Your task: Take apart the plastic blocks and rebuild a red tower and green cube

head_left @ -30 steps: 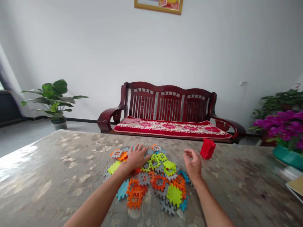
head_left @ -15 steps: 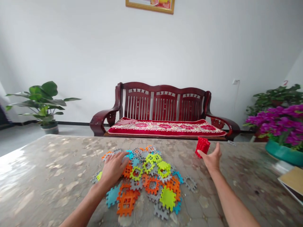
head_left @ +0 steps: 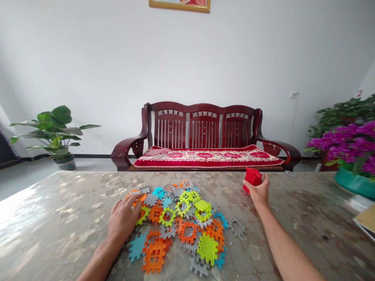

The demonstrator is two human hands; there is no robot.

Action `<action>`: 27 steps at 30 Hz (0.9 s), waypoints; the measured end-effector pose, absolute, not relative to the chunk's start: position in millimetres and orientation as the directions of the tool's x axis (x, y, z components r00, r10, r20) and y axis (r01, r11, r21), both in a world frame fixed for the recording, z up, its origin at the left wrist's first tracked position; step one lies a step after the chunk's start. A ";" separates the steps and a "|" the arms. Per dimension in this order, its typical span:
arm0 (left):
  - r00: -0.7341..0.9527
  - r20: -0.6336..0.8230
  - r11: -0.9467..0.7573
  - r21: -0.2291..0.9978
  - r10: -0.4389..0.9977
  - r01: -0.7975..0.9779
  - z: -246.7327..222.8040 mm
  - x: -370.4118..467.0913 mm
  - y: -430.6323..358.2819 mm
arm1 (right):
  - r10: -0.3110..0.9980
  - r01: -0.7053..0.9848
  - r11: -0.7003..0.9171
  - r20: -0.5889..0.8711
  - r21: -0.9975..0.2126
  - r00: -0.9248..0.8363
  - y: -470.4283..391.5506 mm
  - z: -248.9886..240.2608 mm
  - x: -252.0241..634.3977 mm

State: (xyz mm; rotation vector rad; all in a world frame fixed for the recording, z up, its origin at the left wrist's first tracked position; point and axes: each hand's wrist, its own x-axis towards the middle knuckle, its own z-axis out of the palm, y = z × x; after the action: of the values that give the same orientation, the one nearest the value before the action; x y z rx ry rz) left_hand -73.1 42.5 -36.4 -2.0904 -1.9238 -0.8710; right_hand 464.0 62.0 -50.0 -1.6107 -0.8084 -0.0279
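A pile of notched plastic interlocking tiles in orange, lime, grey and blue lies mid-table, with a lime tile and an orange tile at its near side. My left hand rests over the pile's left edge, fingers stretched out by a lime-green tile. It grips nothing that I can see; its palm side is hidden. Off to the right, my right hand is closed round a stack of red interlocking tiles. The thumb lies on the near side and the fingers on the right.
A patterned cover lies over the table. One grey tile sits near the far right edge. On the right are a teal flower pot and a tan box-like item. A wooden bench stands beyond.
My left hand has drawn back toward the left edge of the pile, uncovering grey and lime tiles. My right hand's fingers have closed in on the red stack.
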 end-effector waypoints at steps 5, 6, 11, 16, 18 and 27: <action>-0.004 0.510 -0.162 0.281 0.860 0.946 -37.3 -73.3 42.1 | 0.433 0.455 -0.005 0.408 -0.891 0.804 59.9 -43.6 454.5; -0.013 0.511 -0.157 0.289 0.859 0.944 -37.3 -73.1 41.9 | 0.421 0.449 0.012 0.412 -0.893 0.808 60.1 -43.2 453.3; -0.049 0.521 -0.142 0.319 0.852 0.937 -36.6 -71.8 41.0 | 0.393 0.458 0.060 0.442 -0.887 0.806 59.1 -42.3 451.4; -0.052 0.537 -0.160 0.340 0.842 0.927 -35.6 -70.6 41.1 | 0.397 0.484 0.048 0.461 -0.874 0.793 50.8 -37.8 449.6; -0.045 0.552 -0.179 0.344 0.832 0.922 -35.8 -70.4 41.0 | 0.403 0.498 0.052 0.474 -0.866 0.783 45.5 -35.1 447.1; -0.007 0.648 -0.345 0.415 0.762 0.842 -32.5 -60.8 38.5 | 0.626 0.354 0.282 0.450 -0.892 0.637 13.5 -16.6 389.2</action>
State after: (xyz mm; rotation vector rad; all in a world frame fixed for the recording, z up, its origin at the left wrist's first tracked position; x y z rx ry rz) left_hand -60.8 38.5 -32.5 -2.1443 -1.7392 -1.2889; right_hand 389.2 13.5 -16.6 -1.3244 -0.9283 0.2222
